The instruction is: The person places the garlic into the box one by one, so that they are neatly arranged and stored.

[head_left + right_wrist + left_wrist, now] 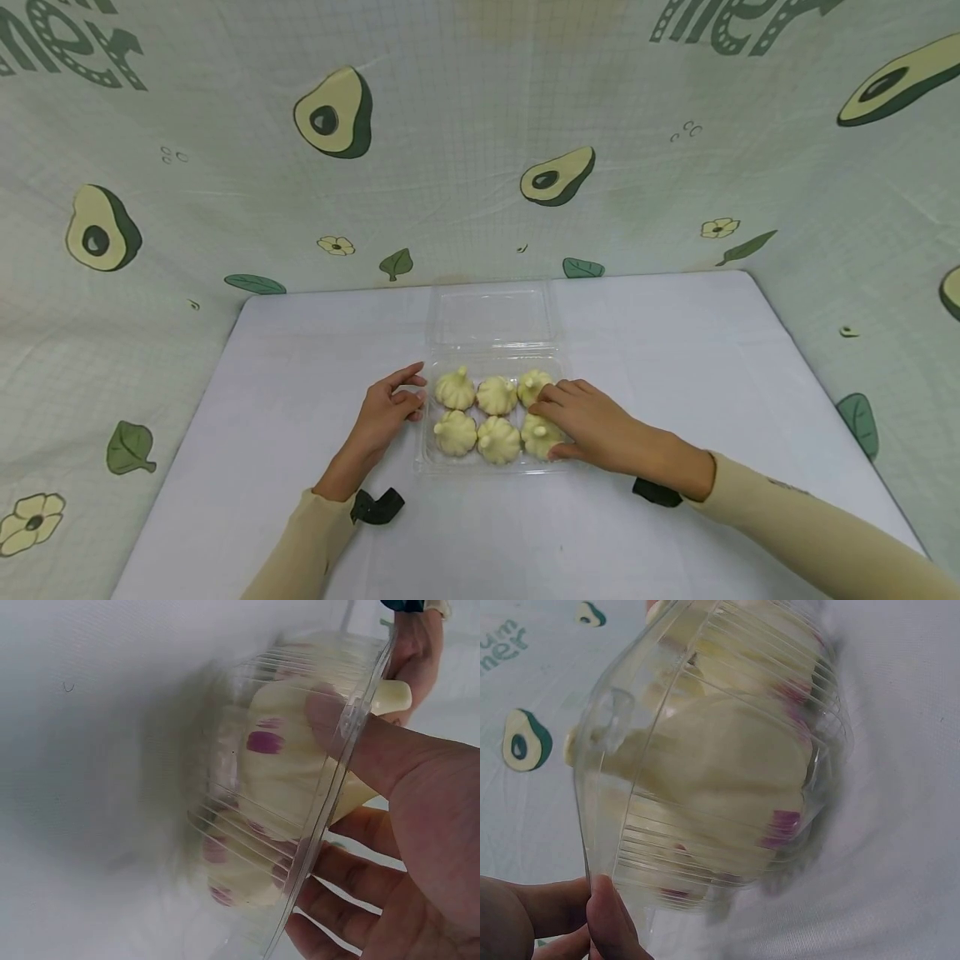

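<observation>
A clear plastic clamshell container (450, 468) sits on the table with its lid (491, 317) folded back, away from me. Inside are several pale garlic bulbs in two rows. My left hand (386, 417) pinches the container's left rim, thumb and fingers on either side of it in the left wrist view. With my right hand (600, 425) I grip the front-right garlic bulb (538, 437); the thumb lies against it inside the clear wall. Part of the back-right bulb (531, 385) is hidden by the fingers. Purple marks show on the bulb (274, 757) in the right wrist view.
A white cloth covers the table (315, 358). Behind and at both sides hangs a pale curtain (450, 183) printed with avocados, leaves and flowers. Black straps (378, 506) are on both wrists.
</observation>
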The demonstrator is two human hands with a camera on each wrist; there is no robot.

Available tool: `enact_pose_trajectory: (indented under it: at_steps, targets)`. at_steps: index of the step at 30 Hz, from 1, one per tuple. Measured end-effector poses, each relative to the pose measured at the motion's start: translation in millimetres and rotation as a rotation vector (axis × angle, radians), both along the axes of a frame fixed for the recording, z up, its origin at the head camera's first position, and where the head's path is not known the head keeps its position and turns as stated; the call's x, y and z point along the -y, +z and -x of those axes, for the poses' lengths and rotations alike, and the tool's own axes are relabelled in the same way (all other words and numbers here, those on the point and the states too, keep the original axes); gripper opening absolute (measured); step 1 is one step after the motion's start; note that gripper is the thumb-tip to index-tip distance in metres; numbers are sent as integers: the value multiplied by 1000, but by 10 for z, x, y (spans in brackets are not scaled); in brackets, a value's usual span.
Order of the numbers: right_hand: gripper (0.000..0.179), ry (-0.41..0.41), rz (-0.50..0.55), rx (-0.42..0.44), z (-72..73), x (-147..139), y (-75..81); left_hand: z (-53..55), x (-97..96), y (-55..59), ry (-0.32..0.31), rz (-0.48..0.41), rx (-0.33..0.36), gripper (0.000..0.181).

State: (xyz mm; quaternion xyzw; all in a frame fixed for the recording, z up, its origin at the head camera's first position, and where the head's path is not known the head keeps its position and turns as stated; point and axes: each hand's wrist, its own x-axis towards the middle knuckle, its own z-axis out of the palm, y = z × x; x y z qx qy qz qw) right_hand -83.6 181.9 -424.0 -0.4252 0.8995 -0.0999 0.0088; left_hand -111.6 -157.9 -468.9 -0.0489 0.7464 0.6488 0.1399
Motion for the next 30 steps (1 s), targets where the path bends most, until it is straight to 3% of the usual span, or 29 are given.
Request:
enact_pose_trajectory:
  at_steps: [19, 30]
  targets:
    - [62, 14, -112, -85, 40, 75, -51, 4, -11, 10, 3, -9, 3, 55]
    - [59, 11, -108, -105, 28, 66, -51, -12, -2, 17, -5, -3, -13, 55]
